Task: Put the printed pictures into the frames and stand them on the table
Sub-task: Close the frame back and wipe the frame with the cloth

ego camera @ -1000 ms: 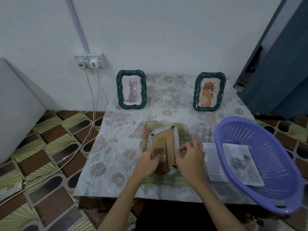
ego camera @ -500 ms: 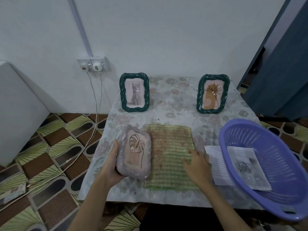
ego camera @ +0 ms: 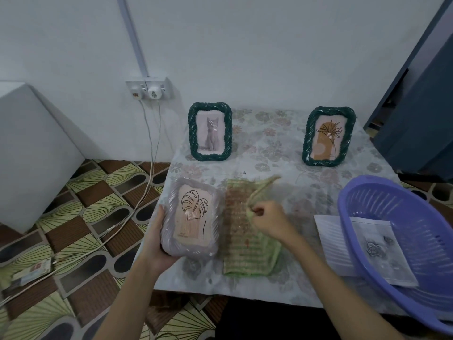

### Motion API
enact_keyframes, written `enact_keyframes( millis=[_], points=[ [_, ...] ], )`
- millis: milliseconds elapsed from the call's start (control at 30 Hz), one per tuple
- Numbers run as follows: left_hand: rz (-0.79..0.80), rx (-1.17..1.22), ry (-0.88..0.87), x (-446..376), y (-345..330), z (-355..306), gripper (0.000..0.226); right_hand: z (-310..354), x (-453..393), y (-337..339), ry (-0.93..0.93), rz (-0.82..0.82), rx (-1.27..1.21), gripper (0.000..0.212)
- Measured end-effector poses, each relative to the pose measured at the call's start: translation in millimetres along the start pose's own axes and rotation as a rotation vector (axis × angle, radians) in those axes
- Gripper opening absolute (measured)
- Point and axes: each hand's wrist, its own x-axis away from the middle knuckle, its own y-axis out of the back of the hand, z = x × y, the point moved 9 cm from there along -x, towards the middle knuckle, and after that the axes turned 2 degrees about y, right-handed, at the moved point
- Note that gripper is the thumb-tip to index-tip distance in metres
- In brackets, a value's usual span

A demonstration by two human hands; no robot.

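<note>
Since half a second ago the right hand (ego camera: 268, 220) has stopped lying flat on the green woven mat (ego camera: 247, 251); its fingers now pinch the mat's right edge and lift it, so the far corner curls up off the surface (ego camera: 282, 153). The left hand (ego camera: 157, 244) has barely shifted: its fingers still curl round the left and lower edge of the pale lilac frame (ego camera: 191, 219), held face up at the front left of the surface, touching the mat's left side, with a leaf line drawing inside it.

On the left, a white block (ego camera: 31, 153) stands against the wall, and cables (ego camera: 147, 173) run from a wall socket (ego camera: 148, 89) down over the patterned floor (ego camera: 81, 217). The surface wears a floral cloth. At its back stand two dark green rope frames, upright and well apart: the cat frame (ego camera: 210, 131) and the flower frame (ego camera: 328, 136). At the right a purple basket (ego camera: 362, 204) overhangs the edge, with a printed picture (ego camera: 377, 251) in it and a white sheet (ego camera: 331, 244) partly under it
</note>
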Motion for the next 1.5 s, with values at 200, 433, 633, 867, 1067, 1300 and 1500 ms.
enact_keyframes(
  millis=[200, 433, 633, 867, 1067, 1300, 1500],
  points=[
    [0.023, -0.004, -0.065, 36.1, 2.5, -29.4, 0.058, 6.7, -5.7, -51.5, 0.080, 0.197, 0.417, 0.039],
    [0.154, 0.091, -0.082, 66.8, -12.3, -36.8, 0.055, -35.9, 14.5, -63.6, 0.013, 0.195, 0.580, 0.042],
    [0.212, 0.011, -0.113, 98.3, -70.6, -35.6, 0.063, 5.9, 34.1, 22.6, -0.065, 0.017, -0.245, 0.020],
    [0.257, -0.091, -0.186, 131.6, -151.0, -14.8, 0.079, 103.9, 135.7, 73.5, 0.189, 0.043, -0.849, 0.020],
    [0.410, -0.145, -0.257, 172.5, -206.9, 0.2, 0.080, 113.0, 183.2, 116.1, 0.329, -0.163, -0.764, 0.034],
    [0.456, -0.217, -0.229, 205.8, -249.4, 31.0, 0.079, 112.9, 212.5, 168.6, 0.392, -0.422, -0.676, 0.022],
    [0.460, -0.220, -0.261, 224.2, -259.9, 48.1, 0.073, 97.5, 236.1, 186.7, 0.380, -0.580, -0.748, 0.023]
  ],
)
